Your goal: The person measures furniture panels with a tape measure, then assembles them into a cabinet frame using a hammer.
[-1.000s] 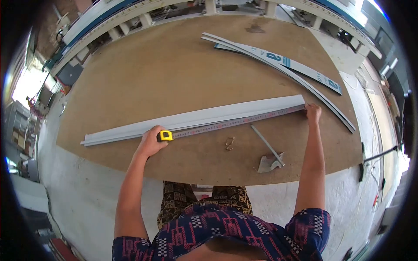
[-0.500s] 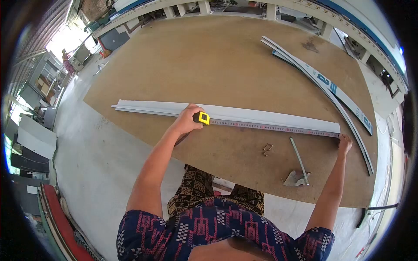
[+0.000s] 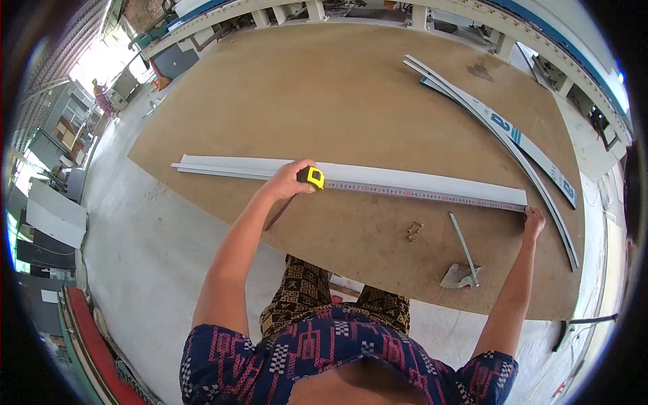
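My left hand point(image 3: 282, 182) is closed around a yellow and black tape measure point(image 3: 314, 177), with a dark wrist strap hanging below. From the case, the drawn-out blade point(image 3: 405, 194) runs right along the near edge of a long white strip point(image 3: 418, 179). Pinched in my right hand point(image 3: 535, 221) is the blade's end, by the strip's right end; the fingertips are partly hidden. Between my hands, nearer my body, lie a few small brass-coloured pieces point(image 3: 414, 231), a thin metal rod point(image 3: 462, 243) and a crumpled grey scrap point(image 3: 455, 276) under the rod's lower end.
Long white strips with blue lettering point(image 3: 496, 121) lie to the right on the large brown board point(image 3: 290, 94). A pale machine beam point(image 3: 466, 20) borders the far side. Another person point(image 3: 102, 98) stands far left. Red rolled material point(image 3: 98, 331) is on the floor at lower left.
The tape case has tilted and shifted slightly up and left in my left hand. The blade now sits closer against the strip's edge. My right hand has barely moved.
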`<action>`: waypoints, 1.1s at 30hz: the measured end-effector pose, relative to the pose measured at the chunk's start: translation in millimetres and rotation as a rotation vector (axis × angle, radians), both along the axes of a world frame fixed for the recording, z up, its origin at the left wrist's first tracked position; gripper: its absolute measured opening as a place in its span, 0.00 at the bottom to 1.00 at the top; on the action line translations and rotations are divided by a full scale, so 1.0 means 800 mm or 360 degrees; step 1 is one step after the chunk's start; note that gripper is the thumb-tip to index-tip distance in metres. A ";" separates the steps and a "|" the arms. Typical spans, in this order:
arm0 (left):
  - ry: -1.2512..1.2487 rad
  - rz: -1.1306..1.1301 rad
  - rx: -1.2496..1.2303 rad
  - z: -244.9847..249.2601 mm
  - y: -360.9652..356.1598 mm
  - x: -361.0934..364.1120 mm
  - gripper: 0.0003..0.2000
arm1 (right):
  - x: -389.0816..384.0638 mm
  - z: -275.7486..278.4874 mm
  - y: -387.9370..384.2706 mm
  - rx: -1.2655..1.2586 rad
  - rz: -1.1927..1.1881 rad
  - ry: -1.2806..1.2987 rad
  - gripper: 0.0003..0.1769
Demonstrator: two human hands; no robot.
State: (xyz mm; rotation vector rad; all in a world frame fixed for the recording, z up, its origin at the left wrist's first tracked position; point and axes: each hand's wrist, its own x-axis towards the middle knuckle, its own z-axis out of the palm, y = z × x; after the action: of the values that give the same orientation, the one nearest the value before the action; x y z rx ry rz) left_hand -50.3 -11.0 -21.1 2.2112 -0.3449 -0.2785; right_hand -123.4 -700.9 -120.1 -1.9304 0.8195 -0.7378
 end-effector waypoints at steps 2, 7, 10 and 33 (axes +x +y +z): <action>0.0063 0.0061 0.0064 0.008 -0.004 0.006 0.24 | 0.003 -0.007 -0.007 -0.0069 0.0004 0.0015 0.08; -0.0097 0.0015 0.0233 0.008 -0.009 0.011 0.23 | 0.005 -0.017 -0.015 -0.0099 0.0020 -0.0036 0.07; -0.0110 0.0033 0.0228 0.006 -0.010 0.008 0.23 | 0.002 -0.014 -0.007 -0.0061 0.0006 -0.0059 0.07; -0.0212 -0.0013 0.0370 -0.001 -0.016 0.009 0.26 | 0.000 0.026 0.024 0.0416 -0.0007 -0.0234 0.09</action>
State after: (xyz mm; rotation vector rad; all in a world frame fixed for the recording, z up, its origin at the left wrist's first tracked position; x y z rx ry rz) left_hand -43.3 -23.7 -22.3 2.4646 -0.4115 -0.1832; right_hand -123.6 -681.8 -98.9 -1.6232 0.7877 -0.7275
